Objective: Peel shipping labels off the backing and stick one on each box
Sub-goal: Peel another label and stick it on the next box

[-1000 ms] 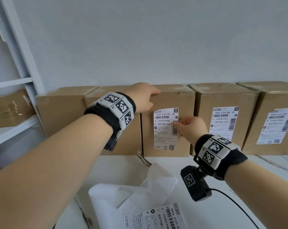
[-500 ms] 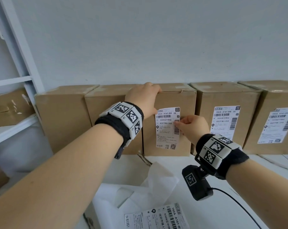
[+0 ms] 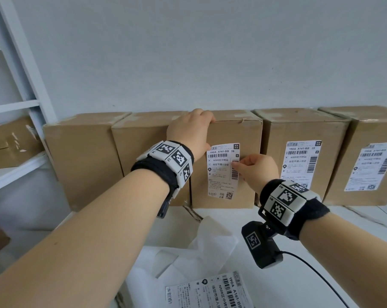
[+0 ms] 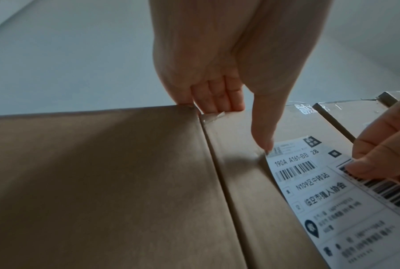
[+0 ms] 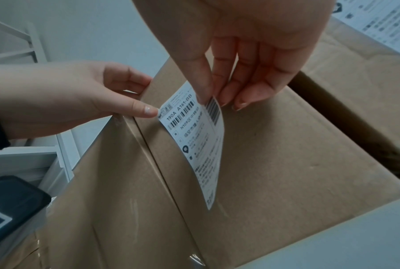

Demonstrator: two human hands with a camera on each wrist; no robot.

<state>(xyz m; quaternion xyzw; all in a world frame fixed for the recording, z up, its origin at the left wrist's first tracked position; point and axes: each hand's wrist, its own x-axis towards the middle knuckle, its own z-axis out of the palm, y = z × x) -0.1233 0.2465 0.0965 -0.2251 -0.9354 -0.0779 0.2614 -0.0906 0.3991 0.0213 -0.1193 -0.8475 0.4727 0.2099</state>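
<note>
We are applying a white printed paper shipping label to the front face of the middle brown cardboard box, the third in a row standing on the white bench against the wall. Our left hand is gripping the box's top left edge, fingers curled over the top, while the thumb is pressing down the label's upper left corner. Our right hand is pinching the label's right edge beside the vertical barcode. In the right wrist view that edge is standing away from the cardboard, so the label is only partly stuck.

In our judgement, the step calls for keeping the thumb planted as an anchor, holding the free edge taut and square to the box edge, then lowering it across from left to right and rubbing outward, so that no crease or bubble gets trapped. Releasing the edge early would risk a skewed label.

We are counting five boxes in the row: two bearing stuck labels on the right, one in hand, and two bare on the left. One further label sheet is lying on the crumpled white backing paper at the near edge.
</note>
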